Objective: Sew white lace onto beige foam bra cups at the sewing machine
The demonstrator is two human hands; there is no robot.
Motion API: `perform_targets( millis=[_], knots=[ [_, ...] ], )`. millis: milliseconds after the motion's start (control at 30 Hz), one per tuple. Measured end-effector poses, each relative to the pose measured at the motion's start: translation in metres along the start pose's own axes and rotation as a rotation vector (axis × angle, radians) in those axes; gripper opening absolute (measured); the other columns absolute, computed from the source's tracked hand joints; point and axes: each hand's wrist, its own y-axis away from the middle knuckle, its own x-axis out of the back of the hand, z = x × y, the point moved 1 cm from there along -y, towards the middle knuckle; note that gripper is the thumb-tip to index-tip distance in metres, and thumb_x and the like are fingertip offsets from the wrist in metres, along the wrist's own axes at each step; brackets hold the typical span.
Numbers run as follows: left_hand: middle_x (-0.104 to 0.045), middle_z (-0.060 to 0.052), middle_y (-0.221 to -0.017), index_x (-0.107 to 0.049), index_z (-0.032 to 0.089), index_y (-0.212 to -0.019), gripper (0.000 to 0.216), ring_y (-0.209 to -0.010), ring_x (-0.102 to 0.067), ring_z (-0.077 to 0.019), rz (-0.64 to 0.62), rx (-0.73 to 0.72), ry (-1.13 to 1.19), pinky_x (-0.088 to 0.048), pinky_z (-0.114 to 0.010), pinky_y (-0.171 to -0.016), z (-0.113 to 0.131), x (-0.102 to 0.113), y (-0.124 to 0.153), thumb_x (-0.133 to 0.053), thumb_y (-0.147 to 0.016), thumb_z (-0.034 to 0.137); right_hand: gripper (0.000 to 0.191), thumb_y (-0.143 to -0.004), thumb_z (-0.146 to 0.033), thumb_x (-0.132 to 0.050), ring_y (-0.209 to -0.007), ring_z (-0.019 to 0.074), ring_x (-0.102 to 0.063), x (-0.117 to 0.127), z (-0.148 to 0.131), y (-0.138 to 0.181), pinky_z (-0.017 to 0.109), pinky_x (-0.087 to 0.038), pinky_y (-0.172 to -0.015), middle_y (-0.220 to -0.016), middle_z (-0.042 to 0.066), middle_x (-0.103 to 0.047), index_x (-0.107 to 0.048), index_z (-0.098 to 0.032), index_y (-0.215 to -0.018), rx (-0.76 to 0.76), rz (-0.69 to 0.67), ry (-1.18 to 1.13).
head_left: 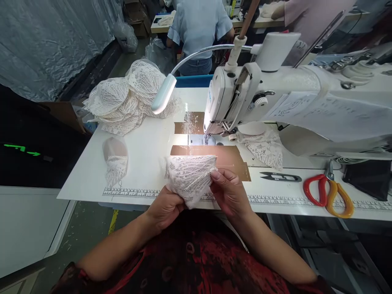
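A white lace piece [191, 175], shaped like a bra cup, is held up in front of the sewing machine [232, 98]. My left hand [167, 208] is closed on its lower left edge, fingers partly hidden under the lace. My right hand [229, 192] pinches the right edge between thumb and fingers. Behind the lace, brown tape [226, 157] covers part of the table near the lit needle and presser foot [209, 139]. Another small lace piece with a sheer part [115, 161] lies to the left.
A heap of lace pieces [122, 98] sits at the back left under the lamp [164, 94]. Thread snips [281, 177] and red-and-orange scissors [329, 192] lie on the right. More lace [266, 147] rests beside the machine. A person in light blue [199, 32] sits beyond.
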Motion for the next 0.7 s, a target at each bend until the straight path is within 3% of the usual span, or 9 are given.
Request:
perform_targets(
  millis=[67, 133, 200, 267, 333, 400, 533, 600, 700],
  knots=[
    [-0.06, 0.001, -0.057, -0.064, 0.015, -0.066, 0.006, -0.058, -0.055, -0.0111, -0.116, -0.029, -0.071, -0.044, -0.023, -0.058, 0.007, 0.012, 0.005, -0.065, -0.066, 0.009, 0.021, -0.061, -0.038, -0.081, -0.055, 0.0102, -0.047, 0.003, -0.005, -0.005, 0.024, -0.044, -0.054, -0.058, -0.003, -0.057, -0.067, -0.022, -0.06, -0.004, 0.042, -0.024],
    [-0.053, 0.001, -0.048, -0.054, 0.014, -0.05, 0.023, -0.05, -0.049, -0.0086, -0.349, -0.022, -0.236, -0.039, -0.021, -0.053, 0.021, 0.025, 0.014, -0.063, -0.072, 0.01, 0.023, -0.06, -0.038, -0.082, -0.053, 0.0092, -0.045, 0.007, -0.011, -0.009, 0.023, -0.042, -0.051, -0.057, -0.003, -0.056, -0.065, -0.021, -0.061, 0.013, 0.078, -0.017],
    [-0.06, -0.003, -0.057, -0.056, 0.013, -0.053, 0.025, -0.056, -0.054, -0.011, -0.559, 0.018, -0.509, -0.042, -0.023, -0.056, 0.039, 0.036, 0.023, -0.059, -0.077, 0.01, 0.024, -0.061, -0.037, -0.082, -0.051, 0.0082, -0.045, 0.008, -0.016, -0.011, 0.021, -0.04, -0.049, -0.057, -0.004, -0.056, -0.064, -0.021, -0.061, 0.031, 0.056, 0.043],
    [-0.067, -0.006, -0.081, -0.065, 0.015, -0.075, 0.008, -0.076, -0.061, -0.0159, -0.461, -0.193, -0.665, -0.048, -0.027, -0.07, 0.061, 0.043, 0.028, -0.059, -0.08, 0.014, 0.023, -0.063, -0.035, -0.081, -0.052, 0.0081, -0.047, 0.005, -0.019, -0.01, 0.021, -0.039, -0.049, -0.06, -0.004, -0.057, -0.063, -0.02, -0.064, 0.02, -0.056, 0.174],
    [-0.06, -0.009, -0.119, -0.062, 0.02, -0.11, 0.034, -0.108, -0.055, -0.0229, -0.261, -0.425, -0.851, -0.044, -0.033, -0.093, 0.077, 0.042, 0.027, -0.069, -0.076, 0.021, 0.021, -0.067, -0.034, -0.078, -0.055, 0.0089, -0.05, -0.002, -0.019, -0.007, 0.021, -0.04, -0.051, -0.064, -0.003, -0.059, -0.064, -0.02, -0.067, 0.0, -0.218, 0.333],
    [-0.05, -0.009, -0.135, -0.051, 0.023, -0.128, 0.063, -0.122, -0.046, -0.0261, -0.166, -0.501, -1.02, -0.037, -0.036, -0.104, 0.083, 0.037, 0.021, -0.076, -0.07, 0.027, 0.019, -0.071, -0.035, -0.075, -0.057, 0.0096, -0.051, -0.009, -0.02, -0.004, 0.022, -0.041, -0.053, -0.066, -0.002, -0.06, -0.064, -0.019, -0.071, 0.022, -0.345, 0.485],
    [-0.063, -0.005, -0.099, -0.059, 0.017, -0.111, 0.035, -0.087, -0.059, -0.0178, -0.274, -0.352, -1.066, -0.049, -0.028, -0.077, 0.075, 0.026, 0.008, -0.064, -0.083, 0.036, 0.016, -0.079, -0.033, -0.066, -0.059, 0.0105, -0.052, -0.018, -0.022, -0.002, 0.023, -0.042, -0.055, -0.066, -0.001, -0.062, -0.064, -0.019, -0.072, 0.186, -0.41, 0.696],
    [-0.06, -0.002, -0.084, -0.061, 0.015, -0.101, 0.026, -0.073, -0.056, -0.0136, -0.312, -0.329, -1.067, -0.046, -0.024, -0.065, 0.071, 0.023, 0.006, -0.058, -0.087, 0.037, 0.015, -0.081, -0.031, -0.065, -0.067, 0.0125, -0.058, -0.018, -0.023, -0.004, 0.025, -0.045, -0.06, -0.075, 0.001, -0.066, -0.065, -0.019, -0.071, 0.272, -0.392, 0.712],
    [-0.053, 0.001, -0.076, -0.061, 0.014, -0.092, 0.021, -0.066, -0.05, -0.0103, -0.339, -0.355, -1.069, -0.041, -0.021, -0.06, 0.07, 0.022, 0.004, -0.059, -0.087, 0.035, 0.012, -0.08, -0.027, -0.065, -0.074, 0.014, -0.062, -0.018, -0.023, -0.007, 0.027, -0.048, -0.065, -0.085, 0.003, -0.068, -0.065, -0.019, -0.071, 0.346, -0.347, 0.7]
  ],
)
